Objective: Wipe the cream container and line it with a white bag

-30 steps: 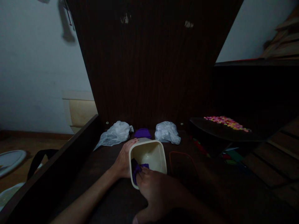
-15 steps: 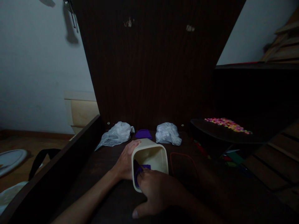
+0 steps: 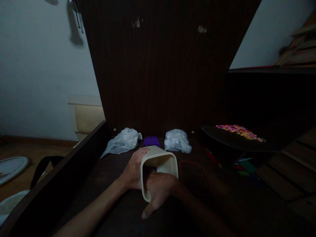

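Note:
A cream plastic container [image 3: 170,159] lies tilted on its side with its open mouth facing me. My left hand [image 3: 133,169] grips it from outside, palm and fingers along its left and upper wall. Into the mouth reaches my right hand [image 3: 159,187], its thumb outside below the rim and its fingers hidden within. Only a sliver of a purple cloth [image 3: 155,169] shows beyond those fingers, pressed toward the inner left wall. To the right of the container lies a rounded rectangular piece with an orange-brown edge [image 3: 181,171], perhaps a lid.
Behind the container, a purple folded piece [image 3: 151,141] lies between two crumpled whitish plastic bags [image 3: 127,138] [image 3: 177,141]. A dark raised board [image 3: 93,140] borders the left side. At right, colourful small pieces [image 3: 240,131] lie on a dark surface.
My right hand has pushed deeper into the container with the purple cloth, so less of the cloth shows. The container has shifted slightly; my left hand keeps its hold.

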### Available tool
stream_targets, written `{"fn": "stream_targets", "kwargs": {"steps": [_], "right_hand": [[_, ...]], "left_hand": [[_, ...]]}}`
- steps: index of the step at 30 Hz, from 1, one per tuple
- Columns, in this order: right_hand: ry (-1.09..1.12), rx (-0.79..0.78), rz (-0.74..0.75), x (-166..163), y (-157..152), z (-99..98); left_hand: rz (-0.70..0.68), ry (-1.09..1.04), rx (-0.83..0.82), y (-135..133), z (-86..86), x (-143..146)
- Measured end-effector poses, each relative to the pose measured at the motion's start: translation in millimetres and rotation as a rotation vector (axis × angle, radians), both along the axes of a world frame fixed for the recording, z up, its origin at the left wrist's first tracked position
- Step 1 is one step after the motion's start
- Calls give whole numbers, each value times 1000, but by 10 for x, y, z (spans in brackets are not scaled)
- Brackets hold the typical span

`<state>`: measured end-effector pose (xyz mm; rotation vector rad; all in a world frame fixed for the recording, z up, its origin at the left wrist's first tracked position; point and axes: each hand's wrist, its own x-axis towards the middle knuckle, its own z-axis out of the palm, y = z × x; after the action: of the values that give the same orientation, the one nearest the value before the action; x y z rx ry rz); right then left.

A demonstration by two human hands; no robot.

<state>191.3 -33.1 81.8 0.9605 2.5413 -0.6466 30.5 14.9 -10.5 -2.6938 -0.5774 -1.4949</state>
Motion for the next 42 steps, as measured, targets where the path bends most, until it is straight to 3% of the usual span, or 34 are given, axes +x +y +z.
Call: {"fn": "stream_targets", "kwargs": {"steps": [4, 9, 13, 16, 18, 20, 22, 24, 27, 39, 42], "right_hand": [[-44, 37, 23, -32, 3, 21], [55, 56, -7, 17, -189, 47], [96, 224, -263, 2, -408, -309], [185, 291, -240, 25, -489, -638], [183, 290, -268, 78, -502, -703], [127, 282, -344, 146, -498, -589], [68, 257, -351, 205, -483, -347], [98, 209, -191, 230, -450, -86], [-53, 136, -138, 184, -353, 144], [-334, -84, 38, -124, 19, 168], [-323, -75, 33, -114, 42, 136]], "left_hand": [[7, -15, 2, 9, 2, -9], [2, -18, 12, 40, -4, -42], [0, -44, -20, 71, -24, -66], [-13, -46, -7, 84, -33, -61], [-32, -45, -12, 91, -30, -62], [-59, -37, -31, 99, -18, -72], [-81, -31, -53, 103, -3, -87], [-89, -29, -64, 103, 9, -98], [-80, -10, -42, 96, 12, -95], [-17, 27, 40, 7, 29, -21], [-15, 29, 34, -4, 38, -12]]}}
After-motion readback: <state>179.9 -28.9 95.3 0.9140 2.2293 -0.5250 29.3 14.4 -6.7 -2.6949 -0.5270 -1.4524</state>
